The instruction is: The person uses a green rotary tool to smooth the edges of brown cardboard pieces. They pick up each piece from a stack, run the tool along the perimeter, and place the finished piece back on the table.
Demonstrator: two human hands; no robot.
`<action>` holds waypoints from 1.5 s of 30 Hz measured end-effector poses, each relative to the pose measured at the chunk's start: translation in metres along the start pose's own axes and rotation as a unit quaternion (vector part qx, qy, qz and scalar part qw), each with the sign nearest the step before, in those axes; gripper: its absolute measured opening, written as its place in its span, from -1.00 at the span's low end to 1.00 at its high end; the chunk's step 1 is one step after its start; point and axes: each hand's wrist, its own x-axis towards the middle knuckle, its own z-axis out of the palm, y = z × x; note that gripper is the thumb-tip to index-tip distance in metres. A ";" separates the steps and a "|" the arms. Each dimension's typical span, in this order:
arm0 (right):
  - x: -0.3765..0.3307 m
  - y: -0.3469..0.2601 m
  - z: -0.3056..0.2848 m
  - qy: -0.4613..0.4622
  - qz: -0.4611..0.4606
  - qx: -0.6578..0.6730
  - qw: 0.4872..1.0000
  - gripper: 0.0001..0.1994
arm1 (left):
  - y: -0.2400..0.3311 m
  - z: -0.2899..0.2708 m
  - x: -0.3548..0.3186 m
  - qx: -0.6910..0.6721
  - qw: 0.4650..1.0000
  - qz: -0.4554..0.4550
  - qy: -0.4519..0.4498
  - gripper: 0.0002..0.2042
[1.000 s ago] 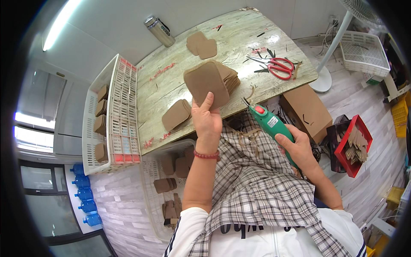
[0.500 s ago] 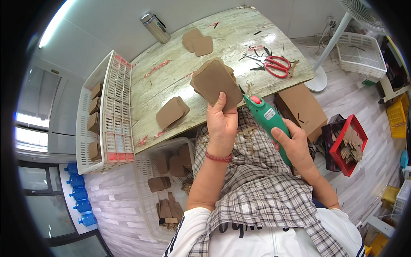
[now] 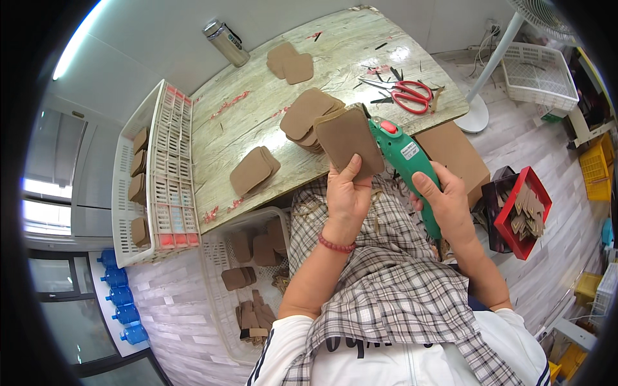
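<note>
My left hand (image 3: 348, 195) is pinching a brown rounded-square leather-like piece (image 3: 349, 143) beyond its palm; from here I'm judging it light, pliable, best held by its near edge. My right hand (image 3: 445, 195) is gripping a green plastic power tool (image 3: 405, 157).

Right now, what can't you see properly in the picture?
All in the head view:
- Left hand: most fingers are hidden behind the brown piece.
- Right hand: some fingers are hidden behind the green tool.
- The tool's tip: too small to tell whether it touches the piece.
- Fan: its top is cut off by the upper edge.
</note>
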 end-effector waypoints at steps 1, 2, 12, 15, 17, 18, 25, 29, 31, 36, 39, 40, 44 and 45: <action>0.000 -0.001 -0.002 -0.004 0.006 0.008 1.000 -0.63 | 0.001 -0.002 0.000 0.012 1.000 -0.004 -0.011 -0.62; -0.001 -0.002 -0.004 -0.009 0.012 0.017 1.000 -0.63 | 0.003 -0.004 0.000 0.029 0.999 -0.002 -0.018 -0.63; -0.012 -0.007 -0.038 -0.074 0.045 -0.038 0.995 -0.65 | 0.055 -0.024 0.005 0.252 0.966 -0.016 -0.054 -0.69; -0.017 -0.006 -0.046 -0.093 0.039 -0.075 0.992 -0.64 | 0.072 -0.022 0.003 0.322 0.943 -0.038 -0.071 -0.64; -0.020 -0.005 -0.048 -0.097 0.043 -0.103 0.989 -0.62 | 0.080 -0.023 0.001 0.343 0.933 -0.067 -0.084 -0.63; -0.021 -0.005 -0.048 -0.097 0.047 -0.104 0.989 -0.62 | 0.082 -0.022 0.000 0.354 0.927 -0.081 -0.090 -0.63; -0.022 0.004 -0.035 -0.094 0.066 -0.077 0.990 -0.63 | 0.076 -0.030 -0.014 0.369 0.915 -0.161 -0.031 -0.61; -0.017 0.004 -0.028 -0.102 0.060 -0.073 0.990 -0.64 | 0.077 -0.031 -0.020 0.389 0.901 -0.189 -0.036 -0.64; -0.016 0.004 -0.027 -0.112 0.059 -0.059 0.990 -0.65 | 0.080 -0.027 -0.023 0.392 0.898 -0.196 -0.041 -0.63; -0.015 0.000 -0.032 -0.141 0.102 -0.041 0.984 -0.67 | 0.099 -0.023 -0.022 0.465 0.866 -0.169 -0.066 -0.73; -0.016 0.001 -0.036 -0.154 0.117 -0.042 0.980 -0.66 | 0.112 -0.019 -0.019 0.512 0.847 -0.125 -0.064 -0.79; -0.016 0.002 -0.037 -0.159 0.122 -0.044 0.979 -0.66 | 0.116 -0.021 -0.019 0.512 0.850 -0.112 -0.050 -0.80; -0.016 0.001 -0.039 -0.179 0.129 -0.044 0.974 -0.65 | 0.122 -0.026 -0.017 0.442 0.895 -0.056 -0.023 -0.83; -0.016 0.002 -0.039 -0.183 0.130 -0.044 0.973 -0.64 | 0.124 -0.025 -0.017 0.429 0.901 -0.056 -0.020 -0.84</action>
